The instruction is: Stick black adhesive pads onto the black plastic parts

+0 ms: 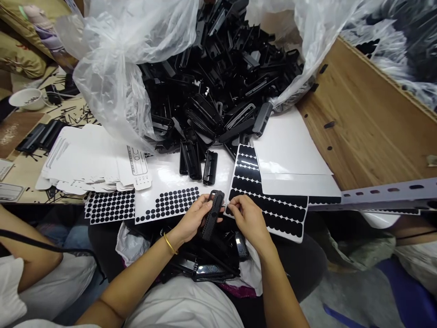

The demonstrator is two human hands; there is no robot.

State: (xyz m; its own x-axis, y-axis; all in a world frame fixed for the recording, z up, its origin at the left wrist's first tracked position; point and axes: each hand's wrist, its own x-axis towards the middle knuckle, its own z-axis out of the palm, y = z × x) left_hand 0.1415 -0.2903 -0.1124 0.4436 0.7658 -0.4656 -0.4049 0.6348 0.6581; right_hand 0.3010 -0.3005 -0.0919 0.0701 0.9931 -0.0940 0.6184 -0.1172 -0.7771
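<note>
Black case (213, 217) is held just left of large-dot sheet (282, 217) | by left hand (197, 215), fingers clamped on it | right hand (247, 216) over sheet's left edge, fingers together, contents not discernible | case should be kept steady, face uncovered

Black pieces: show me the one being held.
The woven-patterned piece gripped by the left hand; the other pieces in view lie unheld.

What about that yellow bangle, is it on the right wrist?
No, the yellow bangle circles the wrist of the left hand, which holds a black textured plastic part.
</note>
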